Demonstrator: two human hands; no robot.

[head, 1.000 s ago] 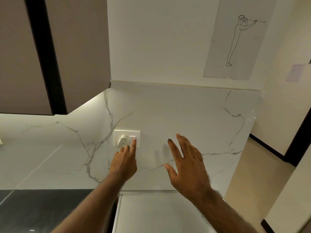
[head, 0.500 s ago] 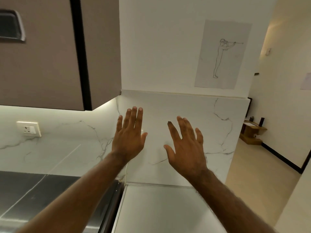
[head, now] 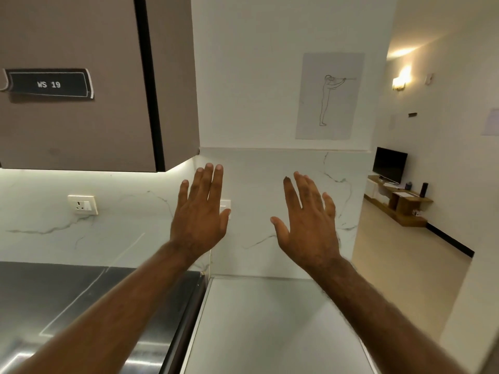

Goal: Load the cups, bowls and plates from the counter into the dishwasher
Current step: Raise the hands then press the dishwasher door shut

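My left hand (head: 201, 214) and my right hand (head: 307, 222) are raised side by side in front of the marble wall, backs toward me, fingers straight and spread. Neither holds anything. Below them lies a white flat top (head: 270, 327), and a dark shiny counter (head: 89, 295) lies to its left. No cups, bowls, plates or dishwasher show in the head view.
A brown wall cabinet (head: 81, 125) with a "WS 19" label hangs at upper left. A wall socket (head: 83, 204) sits on the marble backsplash. A line drawing (head: 330, 95) hangs on the white wall. At right, a doorway opens to a room with a TV (head: 390, 164).
My left hand left the wall switch and rose with fingers straight. The view swung up and right, revealing the cabinet label and the room with the TV.
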